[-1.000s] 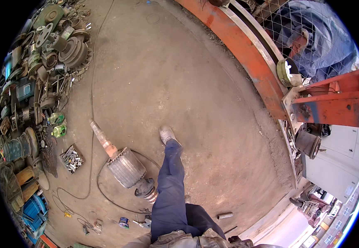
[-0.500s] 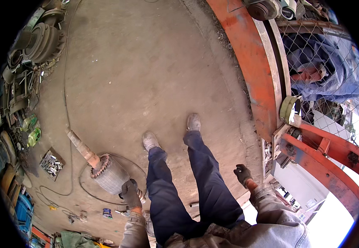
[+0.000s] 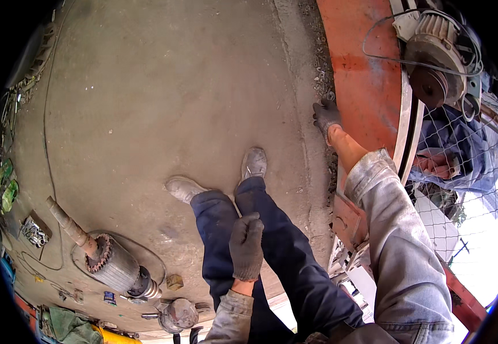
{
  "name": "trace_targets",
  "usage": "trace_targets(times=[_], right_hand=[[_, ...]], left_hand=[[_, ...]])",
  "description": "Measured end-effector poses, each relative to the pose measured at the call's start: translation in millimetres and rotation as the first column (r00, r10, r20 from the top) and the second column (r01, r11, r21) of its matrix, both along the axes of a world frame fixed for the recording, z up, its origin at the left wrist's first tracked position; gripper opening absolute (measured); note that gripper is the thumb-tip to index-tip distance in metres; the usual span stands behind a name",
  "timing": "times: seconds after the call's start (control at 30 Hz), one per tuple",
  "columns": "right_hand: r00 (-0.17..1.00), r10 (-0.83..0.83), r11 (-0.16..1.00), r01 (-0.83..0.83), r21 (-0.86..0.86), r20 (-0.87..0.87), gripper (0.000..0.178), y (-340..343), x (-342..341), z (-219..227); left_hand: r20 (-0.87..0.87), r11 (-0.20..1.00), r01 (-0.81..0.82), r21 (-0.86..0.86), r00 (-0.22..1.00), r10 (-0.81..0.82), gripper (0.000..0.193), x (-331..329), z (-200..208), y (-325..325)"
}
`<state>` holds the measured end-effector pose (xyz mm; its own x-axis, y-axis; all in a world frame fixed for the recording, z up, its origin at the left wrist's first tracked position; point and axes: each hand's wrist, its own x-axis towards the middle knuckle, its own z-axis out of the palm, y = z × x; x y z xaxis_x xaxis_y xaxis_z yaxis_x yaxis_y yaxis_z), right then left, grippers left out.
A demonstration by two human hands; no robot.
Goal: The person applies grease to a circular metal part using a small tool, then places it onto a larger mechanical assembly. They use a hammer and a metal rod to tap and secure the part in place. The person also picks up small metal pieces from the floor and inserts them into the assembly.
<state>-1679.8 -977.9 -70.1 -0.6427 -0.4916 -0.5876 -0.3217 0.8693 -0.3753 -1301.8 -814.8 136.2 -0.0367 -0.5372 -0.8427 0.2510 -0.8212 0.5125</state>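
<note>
Grip, right hand [image 3: 326,116]: gloved, fingers spread loosely open, empty, resting at the lower edge of the orange steel beam [image 3: 357,74] at your one o'clock. Beam: rigid, heavy, rusty; hold it by the edge. Grip, left hand [image 3: 246,245]: gloved, loosely curled, empty, hanging over your legs at six o'clock.

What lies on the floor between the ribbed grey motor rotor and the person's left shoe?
Only bare concrete floor, seen in the head view, separates the ribbed grey motor rotor from the left shoe.
</note>
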Motion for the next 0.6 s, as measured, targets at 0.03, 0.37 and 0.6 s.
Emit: trace_targets(times=[0.03,0.37,0.6], right_hand=[[0.993,0.068,0.998,-0.069,-0.005,-0.092,0.059,-12,-34,-21],[0.864,0.031,0.997,0.009,0.077,-0.503,0.040,-41,-87,-103],[0.943,-0.264,0.915,0.311,-0.257,0.202,0.018,-15,30,-18]], left_hand=[[-0.016,0.999,-0.023,0.031,1.000,0.023,0.017,-18,-20,15],[-0.031,0.985,0.112,0.132,0.994,-0.109,0.018,-46,-22,-21],[-0.034,0.962,-0.004,0.274,0.999,0.014,0.022,-48,-37,-28]])
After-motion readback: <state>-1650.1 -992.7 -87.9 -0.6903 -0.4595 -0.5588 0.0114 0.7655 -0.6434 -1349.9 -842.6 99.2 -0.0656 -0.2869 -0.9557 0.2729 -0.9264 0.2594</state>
